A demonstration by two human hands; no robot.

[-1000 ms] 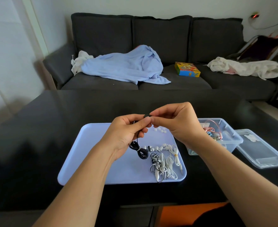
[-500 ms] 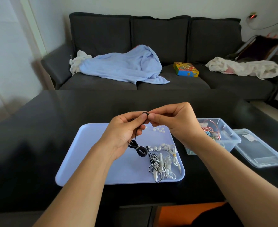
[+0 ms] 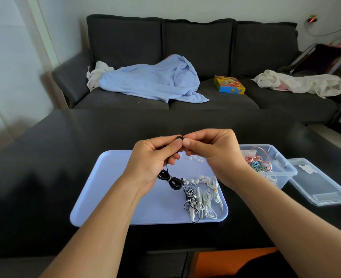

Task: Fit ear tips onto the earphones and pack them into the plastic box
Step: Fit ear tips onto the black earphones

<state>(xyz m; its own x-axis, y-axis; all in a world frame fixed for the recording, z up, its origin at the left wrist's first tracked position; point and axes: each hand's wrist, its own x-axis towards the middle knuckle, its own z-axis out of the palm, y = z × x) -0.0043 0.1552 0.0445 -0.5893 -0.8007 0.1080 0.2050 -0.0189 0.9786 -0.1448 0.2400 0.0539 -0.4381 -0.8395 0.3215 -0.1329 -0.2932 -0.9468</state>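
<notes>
We pinch the black earbud (image 3: 179,138) between our left hand (image 3: 153,157) and right hand (image 3: 211,151), raised above the tray (image 3: 109,197), its cable dangling below.

Black earphone (image 3: 178,138) aloft above tray, cable coil (image 3: 171,180) dangling; clear plastic box (image 3: 286,167) rightward

No text, label, brand or number can be read anywhere. The colourful box (image 3: 229,84) on the sofa (image 3: 195,57), at about one o'clock from the hands, carries bright printed artwork, but its lettering is too small and blurred to make out. The pale sticker on the clear lid (image 3: 318,181), at three o'clock, is likewise illegible.
</notes>
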